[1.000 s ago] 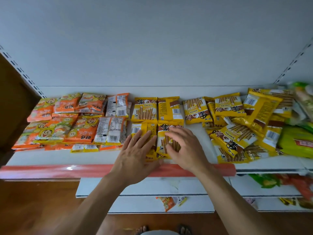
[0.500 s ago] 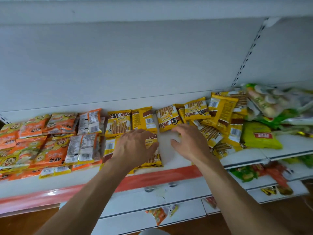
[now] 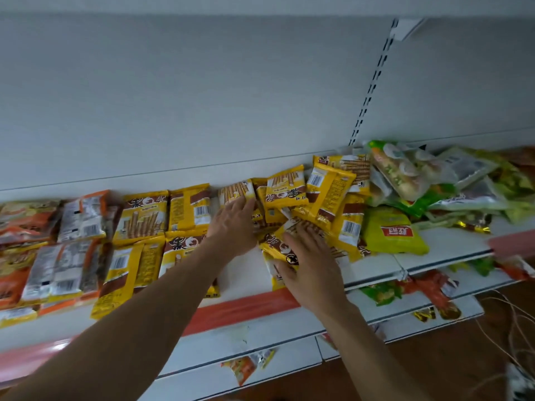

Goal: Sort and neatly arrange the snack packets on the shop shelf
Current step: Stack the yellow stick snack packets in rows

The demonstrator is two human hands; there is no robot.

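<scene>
Yellow biscuit-stick packets (image 3: 144, 215) lie flat in rows on the white shelf (image 3: 246, 273). To their right is a loose heap of the same yellow packets (image 3: 333, 192). My left hand (image 3: 234, 227) reaches to the back, its straight fingers touching a yellow packet (image 3: 234, 191) at the heap's left edge. My right hand (image 3: 312, 261) lies with spread fingers on the heap's front packets (image 3: 276, 246); the thumb sits by their lower edge. Orange and silver packets (image 3: 72, 221) fill the shelf's left end.
A green packet (image 3: 393, 233) and a jumble of green and clear bags (image 3: 411, 172) lie right of the heap. A red strip (image 3: 237, 311) runs along the shelf's front edge. Lower shelves hold stray packets (image 3: 246, 369). Thin wires (image 3: 509, 322) hang over the brown floor at the right.
Both hands left the front yellow packets and moved right to the loose heap. The view swung right and up.
</scene>
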